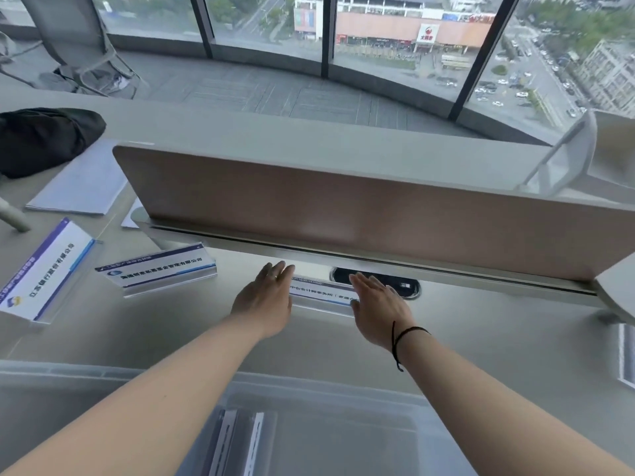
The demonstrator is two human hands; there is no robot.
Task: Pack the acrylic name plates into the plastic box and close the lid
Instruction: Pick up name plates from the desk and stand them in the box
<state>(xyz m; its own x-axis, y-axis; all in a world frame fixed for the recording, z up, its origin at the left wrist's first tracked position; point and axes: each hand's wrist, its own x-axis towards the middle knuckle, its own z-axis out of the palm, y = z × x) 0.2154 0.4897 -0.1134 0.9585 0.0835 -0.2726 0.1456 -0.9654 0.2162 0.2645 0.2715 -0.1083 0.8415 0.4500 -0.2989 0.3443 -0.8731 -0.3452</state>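
An acrylic name plate (321,293) with a white and blue card stands on the desk near the partition. My left hand (266,302) is at its left end and my right hand (379,305) at its right end, both with fingers stretched out; whether they touch it is unclear. Two more name plates stand to the left, one (159,267) in the middle and one (44,269) at the far left. The clear plastic box (319,424) lies open under my forearms, with plates (237,441) lying in it.
A beige desk partition (343,214) runs across behind the plates. A round black cable port (395,281) sits just past my right hand. Papers (82,183) and a black bag (44,139) lie at the far left. Another plate edge (627,355) shows at the right.
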